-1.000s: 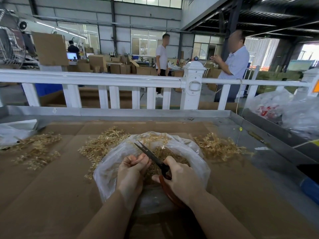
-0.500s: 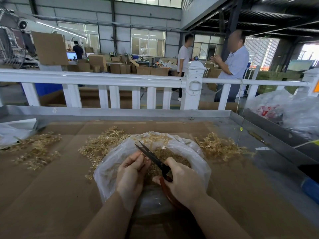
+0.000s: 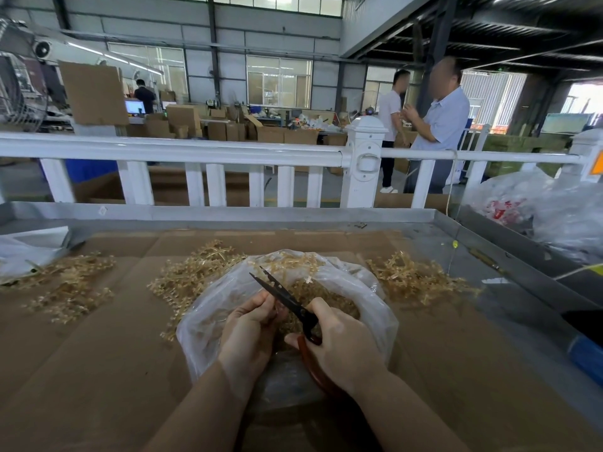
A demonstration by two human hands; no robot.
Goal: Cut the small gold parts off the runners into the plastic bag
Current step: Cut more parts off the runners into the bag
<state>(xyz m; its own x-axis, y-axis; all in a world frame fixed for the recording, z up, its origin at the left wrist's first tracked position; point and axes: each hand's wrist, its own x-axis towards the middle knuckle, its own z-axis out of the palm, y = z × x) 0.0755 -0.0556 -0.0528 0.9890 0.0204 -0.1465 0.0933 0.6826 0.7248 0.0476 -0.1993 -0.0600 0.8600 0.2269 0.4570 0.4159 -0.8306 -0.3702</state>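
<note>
Two hands work over the open plastic bag (image 3: 365, 288), which sits on the bench (image 3: 98, 370) near its front edge. My right hand (image 3: 342, 340) is wrapped around the red-brown handles of the scissors (image 3: 287, 298), whose dark blades point toward 11 o'clock and look almost together. My left hand (image 3: 251, 324) pinches something small just beside the blades, I believe a runner, but I cannot make it out.

The risk I judge greatest is the left fingertips (image 3: 266, 300): they are very near the cutting edge, so a careless squeeze could nick them. Also a cut part may spring away and land on the cardboard instead of in the bag, because the cut happens close to the bag's near rim. The blade tips could also tear the thin plastic.

Cut gold parts (image 3: 326, 301) fill the bag. Heaps of runners (image 3: 414, 282) lie at 2 o'clock, 11 o'clock and 9 o'clock of the bag. Whether these heaps are already stripped, I cannot tell.
</note>
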